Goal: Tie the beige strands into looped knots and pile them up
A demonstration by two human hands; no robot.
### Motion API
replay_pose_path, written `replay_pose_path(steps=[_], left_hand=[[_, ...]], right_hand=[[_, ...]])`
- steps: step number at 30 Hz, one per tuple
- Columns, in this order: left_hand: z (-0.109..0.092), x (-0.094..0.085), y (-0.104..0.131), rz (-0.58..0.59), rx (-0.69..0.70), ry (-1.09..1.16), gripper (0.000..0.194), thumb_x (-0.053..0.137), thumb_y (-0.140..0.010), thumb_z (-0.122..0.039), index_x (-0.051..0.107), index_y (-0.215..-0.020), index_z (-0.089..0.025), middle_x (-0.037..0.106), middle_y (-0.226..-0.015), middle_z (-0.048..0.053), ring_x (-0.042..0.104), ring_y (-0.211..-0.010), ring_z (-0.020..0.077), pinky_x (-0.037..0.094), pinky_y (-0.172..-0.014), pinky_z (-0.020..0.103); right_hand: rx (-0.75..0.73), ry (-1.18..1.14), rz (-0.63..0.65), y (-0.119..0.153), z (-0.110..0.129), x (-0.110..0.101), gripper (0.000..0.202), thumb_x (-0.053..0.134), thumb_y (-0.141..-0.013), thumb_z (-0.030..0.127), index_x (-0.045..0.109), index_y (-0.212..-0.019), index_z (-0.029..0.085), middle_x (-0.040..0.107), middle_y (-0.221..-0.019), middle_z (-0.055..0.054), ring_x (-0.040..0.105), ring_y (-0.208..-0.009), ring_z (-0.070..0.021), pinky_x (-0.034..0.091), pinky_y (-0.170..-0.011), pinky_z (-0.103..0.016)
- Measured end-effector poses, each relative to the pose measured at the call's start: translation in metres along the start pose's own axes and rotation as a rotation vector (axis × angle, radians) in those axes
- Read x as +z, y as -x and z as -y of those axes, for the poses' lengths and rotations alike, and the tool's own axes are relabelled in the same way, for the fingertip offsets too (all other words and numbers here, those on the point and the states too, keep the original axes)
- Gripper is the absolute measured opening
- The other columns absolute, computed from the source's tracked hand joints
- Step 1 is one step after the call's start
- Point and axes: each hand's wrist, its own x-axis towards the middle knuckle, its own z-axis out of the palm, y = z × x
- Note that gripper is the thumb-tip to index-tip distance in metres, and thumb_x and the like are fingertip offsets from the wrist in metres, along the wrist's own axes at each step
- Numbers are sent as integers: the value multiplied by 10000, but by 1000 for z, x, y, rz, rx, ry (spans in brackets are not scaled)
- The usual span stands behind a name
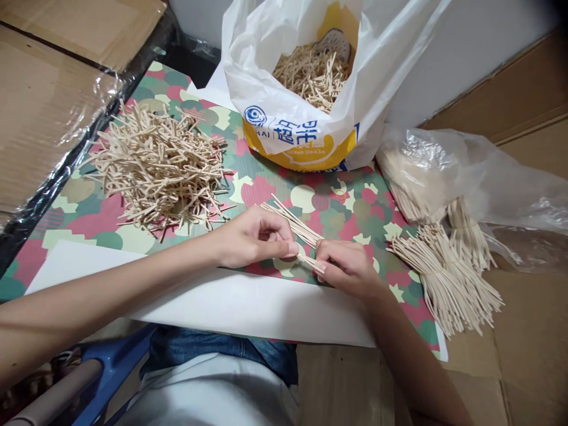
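Pale, slim wooden sticks fill this scene, matte and dry-looking, each one thin and straight. We see a small sheaf of sticks (295, 228) pinched between both hands near the front edge of the table, over a patterned mat (346, 201) printed with pink, green and cream blotches. The sheaf fans slightly at its far end; its long axis runs from upper left to lower right, the loose tips pointing away toward the upper left and the gathered end buried in the fingers.

Our left hand (252, 236) comes in from the left with its forearm lying low across a smooth white sheet (222, 302); its thumb and curled fingers close on the sheaf from the left side. Our right hand (348, 266) rises from below right, wrist bent, fingertips narrowed tightly on the near end of the same sheaf. The two hands almost touch.

To the left sits a tangled heap of loose sticks (157, 165), springy and criss-crossed. Behind stands a glossy white and yellow plastic bag (306, 136), mouth open, more sticks inside. At right lie tied bundles (448, 278), splayed like brushes, beside a crinkled clear bag (444, 171) on brown cardboard.
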Motion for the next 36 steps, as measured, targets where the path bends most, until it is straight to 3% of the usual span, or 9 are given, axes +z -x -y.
replay_pose_path(steps=[4, 10, 16, 20, 25, 27, 29, 33, 36], left_hand=[[-6, 1, 3, -59, 90, -260, 216, 615, -785, -285, 645, -736, -77, 604, -615, 25, 459, -520, 66, 346, -461, 165], [-12, -9, 5, -13, 290, -700, 269, 549, -829, -342, 643, -718, -116, 600, -639, 31, 494, -577, 99, 364, -534, 197], [-14, -7, 4, 44, 339, -805, 201, 554, -825, -279, 651, -753, -118, 601, -678, 36, 514, -617, 112, 367, -573, 206], [-11, -5, 4, -14, 349, -771, 179, 547, -842, -251, 657, -774, -127, 607, -683, 28, 518, -610, 105, 370, -572, 200], [-6, -3, 5, -154, 411, -692, 165, 552, -852, -264, 644, -822, -130, 616, -697, 31, 537, -634, 112, 398, -596, 205], [-5, -1, 6, -164, 426, -667, 156, 551, -856, -256, 644, -836, -133, 628, -717, 35, 547, -661, 116, 408, -614, 208], [-5, -1, 6, -146, 408, -635, 157, 550, -859, -255, 647, -839, -133, 643, -729, 39, 560, -679, 119, 420, -633, 212], [-7, 1, 5, -59, 286, -529, 185, 556, -850, -273, 641, -839, -109, 655, -733, 53, 581, -662, 122, 440, -625, 219], [-6, 3, 4, -25, 234, -445, 197, 535, -860, -279, 620, -837, -103, 648, -717, 48, 572, -634, 113, 433, -585, 205]], right_hand=[[-93, 187, -66, -3, -1, 1, 214, 457, -823, 103, 463, -628, 191, 480, -542, 30, 406, -505, -86, 337, -519, -214], [-196, 491, -80, -3, -1, 4, 189, 471, -837, 128, 490, -657, 183, 525, -569, 2, 418, -564, -122, 293, -561, -269], [-188, 534, -72, -2, -2, 3, 174, 460, -847, 145, 521, -688, 180, 534, -584, -3, 440, -591, -134, 291, -577, -280], [-109, 553, -63, -1, 1, -1, 128, 487, -864, 223, 535, -750, 190, 560, -642, -19, 456, -629, -153, 317, -602, -301], [134, 256, -387, 5, 5, -9, 115, 431, -912, 251, 522, -971, 212, 579, -880, -52, 538, -817, -175, 413, -719, -321], [240, 103, -420, 6, 5, -12, 134, 404, -930, 272, 523, -968, 221, 565, -892, -40, 555, -820, -161, 430, -716, -304], [286, -17, -316, 6, 5, -14, 166, 402, -936, 311, 537, -908, 218, 562, -839, -22, 561, -766, -146, 431, -688, -286], [346, -190, 46, 4, 3, -14, 228, 416, -932, 361, 532, -822, 199, 554, -696, 11, 539, -658, -121, 405, -617, -253], [337, -255, 184, 2, 3, -10, 213, 469, -901, 346, 524, -775, 184, 541, -665, 18, 502, -619, -106, 374, -577, -234]])
